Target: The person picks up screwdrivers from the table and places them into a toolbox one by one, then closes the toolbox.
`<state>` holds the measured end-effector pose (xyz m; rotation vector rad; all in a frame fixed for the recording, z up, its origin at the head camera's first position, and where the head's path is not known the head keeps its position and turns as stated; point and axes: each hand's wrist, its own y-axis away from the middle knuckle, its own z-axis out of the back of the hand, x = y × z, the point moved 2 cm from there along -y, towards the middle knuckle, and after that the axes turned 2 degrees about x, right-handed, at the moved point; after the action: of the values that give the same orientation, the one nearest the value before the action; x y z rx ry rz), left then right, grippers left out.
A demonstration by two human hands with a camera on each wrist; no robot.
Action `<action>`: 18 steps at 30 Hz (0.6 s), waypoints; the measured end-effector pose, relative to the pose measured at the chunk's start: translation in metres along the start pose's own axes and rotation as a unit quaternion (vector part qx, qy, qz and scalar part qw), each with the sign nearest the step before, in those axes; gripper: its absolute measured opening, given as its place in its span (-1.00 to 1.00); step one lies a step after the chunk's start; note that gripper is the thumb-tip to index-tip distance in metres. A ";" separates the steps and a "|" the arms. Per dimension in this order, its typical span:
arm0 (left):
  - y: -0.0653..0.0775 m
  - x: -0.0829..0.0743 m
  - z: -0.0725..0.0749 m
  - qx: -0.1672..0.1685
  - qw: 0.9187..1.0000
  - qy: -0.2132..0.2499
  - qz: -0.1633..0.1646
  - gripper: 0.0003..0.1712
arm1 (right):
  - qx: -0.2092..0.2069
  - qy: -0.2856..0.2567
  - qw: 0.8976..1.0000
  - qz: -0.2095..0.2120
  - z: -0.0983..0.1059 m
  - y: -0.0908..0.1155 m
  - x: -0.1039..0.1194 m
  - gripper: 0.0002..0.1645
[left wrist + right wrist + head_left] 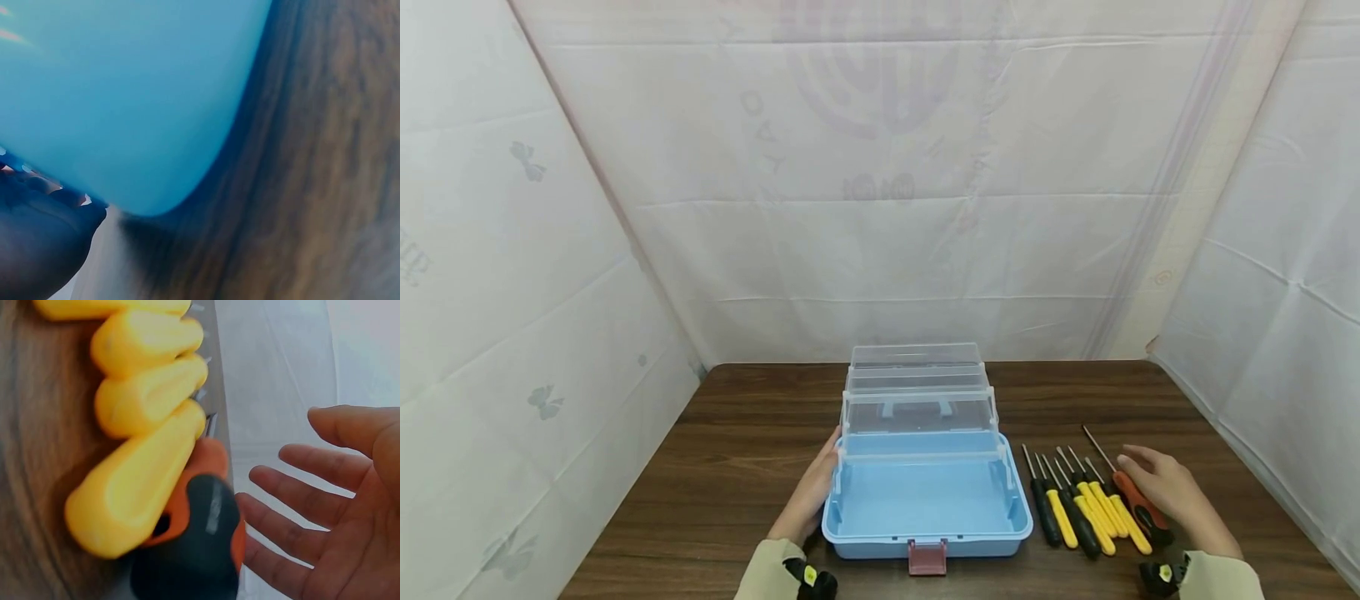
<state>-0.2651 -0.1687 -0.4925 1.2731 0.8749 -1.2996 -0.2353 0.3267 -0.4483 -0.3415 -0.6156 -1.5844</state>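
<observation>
A light blue plastic toolbox [925,500] stands open on the table, its clear tiered trays [917,412] raised at the back and a reddish latch [927,557] hanging at the front. Against its left side rests my left hand [814,492]; in the left wrist view the fingers [44,206] lie along the blue wall, partly hidden. To the right of the box, my right hand [1168,483] hovers beside an orange-and-black screwdriver [1138,504]. Its fingers [300,494] are spread and loosely extended, holding nothing, close to that screwdriver's handle.
Between the box and my right hand lie several screwdrivers with yellow handles [1097,508] and black handles [1047,508], shafts pointing away. The dark wood table [700,500] is bordered by white sheeting [880,250] at the back and both sides.
</observation>
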 end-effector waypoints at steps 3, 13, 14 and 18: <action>-0.001 -0.001 0.000 0.003 1.000 -0.001 -0.003 -0.35 | 0.015 0.005 1.000 -0.008 0.000 0.000 -0.007 -0.13; 0.002 -0.006 0.004 0.047 0.999 0.016 -0.001 -0.32 | 0.055 0.002 0.998 -0.025 0.000 0.003 -0.018 -0.13; 0.003 -0.006 0.005 0.053 0.998 0.019 -0.001 -0.31 | 0.056 0.003 0.998 -0.025 -0.001 0.003 -0.019 -0.14; 0.005 -0.007 0.011 0.076 0.996 0.038 -0.003 -0.29 | 0.055 0.011 0.998 -0.017 -0.001 0.003 -0.021 -0.18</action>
<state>-0.2632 -0.1785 -0.4833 1.4487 0.8461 -1.3505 -0.2296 0.3431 -0.4605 -0.2321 -0.6911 -1.5778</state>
